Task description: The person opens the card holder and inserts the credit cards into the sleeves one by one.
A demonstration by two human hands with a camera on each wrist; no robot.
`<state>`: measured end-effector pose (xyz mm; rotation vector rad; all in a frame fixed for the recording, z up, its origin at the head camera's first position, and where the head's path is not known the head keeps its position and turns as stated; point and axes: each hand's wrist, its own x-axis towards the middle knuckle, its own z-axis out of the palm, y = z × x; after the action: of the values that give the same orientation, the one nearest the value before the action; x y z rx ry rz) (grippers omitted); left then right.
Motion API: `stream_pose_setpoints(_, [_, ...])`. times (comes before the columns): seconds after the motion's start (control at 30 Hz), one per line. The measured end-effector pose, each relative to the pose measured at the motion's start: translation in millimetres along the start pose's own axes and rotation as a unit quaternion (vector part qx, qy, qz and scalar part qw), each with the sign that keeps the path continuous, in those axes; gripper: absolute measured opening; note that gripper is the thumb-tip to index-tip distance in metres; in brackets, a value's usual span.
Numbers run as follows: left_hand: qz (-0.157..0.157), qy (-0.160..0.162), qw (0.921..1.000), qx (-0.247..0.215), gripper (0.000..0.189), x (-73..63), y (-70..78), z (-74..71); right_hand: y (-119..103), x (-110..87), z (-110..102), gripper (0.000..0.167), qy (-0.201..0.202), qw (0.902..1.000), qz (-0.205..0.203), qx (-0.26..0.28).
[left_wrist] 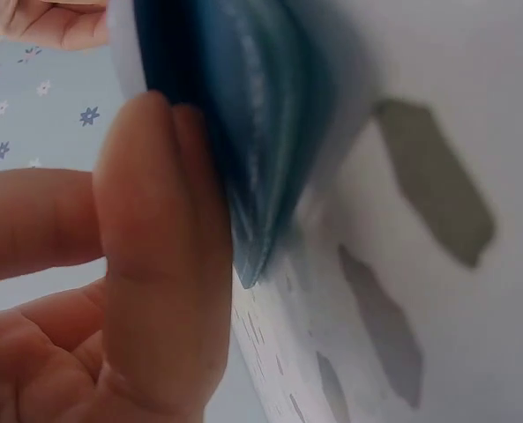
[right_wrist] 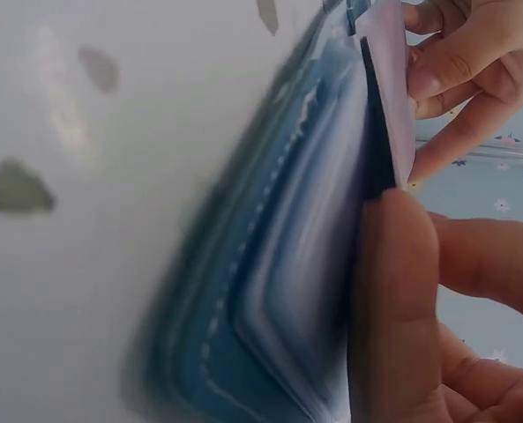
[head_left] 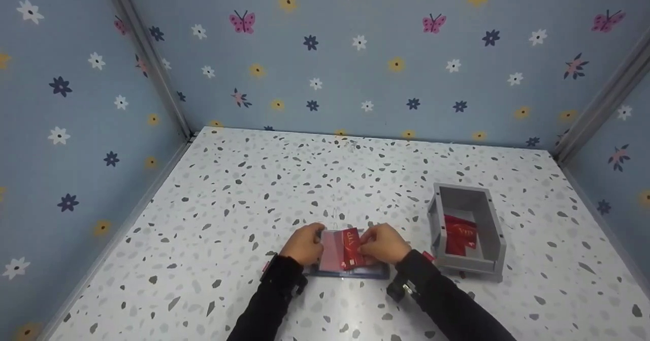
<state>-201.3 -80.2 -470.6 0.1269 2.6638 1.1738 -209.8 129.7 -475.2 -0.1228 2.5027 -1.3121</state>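
Observation:
A blue stitched card holder (head_left: 350,275) with clear sleeves lies spread on the table in front of the person. The left hand (head_left: 306,244) pinches its pinkish sleeve (head_left: 331,252) at the left edge; the right wrist view shows that pinched sleeve (right_wrist: 393,79) raised. Over the holder, the right hand (head_left: 386,244) grips a red VIP card (head_left: 350,249) between thumb and fingers, overlapping the sleeve. Seen from the left wrist, the thumb (left_wrist: 164,256) lies along the edge of the blue holder (left_wrist: 261,106). The right thumb (right_wrist: 402,291) presses beside a dark edge.
To the right of the right hand stands a grey plastic bin (head_left: 497,234) holding red VIP cards (head_left: 459,234). The speckled white table (head_left: 264,178) is bordered by blue flowered walls (head_left: 335,56) at the back and sides, with metal posts (head_left: 147,46) in the corners.

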Motion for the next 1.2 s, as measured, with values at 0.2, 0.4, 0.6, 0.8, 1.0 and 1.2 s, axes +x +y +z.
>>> stream_pose_setpoints(0.2, [-0.005, -0.005, 0.9998, -0.018, 0.055, 0.0, -0.4, 0.0, -5, 1.8, 6, 0.015, -0.007, 0.9999, 0.009, 0.012])
stream_pose_setpoints(0.4, [0.010, -0.006, 0.9994, -0.031, 0.052, -0.2, -2.0, 0.5, -8, 3.8, 10, 0.013, -0.014, 0.9998, 0.006, 0.016])
stream_pose_setpoints(0.6, [0.004, -0.012, 0.9989, -0.045, 0.054, 0.3, -0.8, 0.8, -10, 3.2, 14, 0.018, -0.010, 0.9999, -0.002, 0.005])
stream_pose_setpoints(0.8, [0.017, -0.007, 0.9989, -0.043, 0.054, 2.1, -1.7, 1.9, -12, 2.5, 16, 0.019, -0.015, 0.9998, -0.007, 0.008])
stream_pose_setpoints(1.0, [0.018, 0.003, 0.9992, -0.037, 0.054, 3.5, -2.3, 3.2, -11, 2.0, 19, 0.018, -0.020, 0.9996, -0.012, 0.015])
stream_pose_setpoints(1.2, [0.027, 0.005, 0.9990, -0.034, 0.056, 5.8, -3.5, 3.9, -11, 0.3, 20, 0.019, -0.030, 0.9987, 0.002, 0.041])
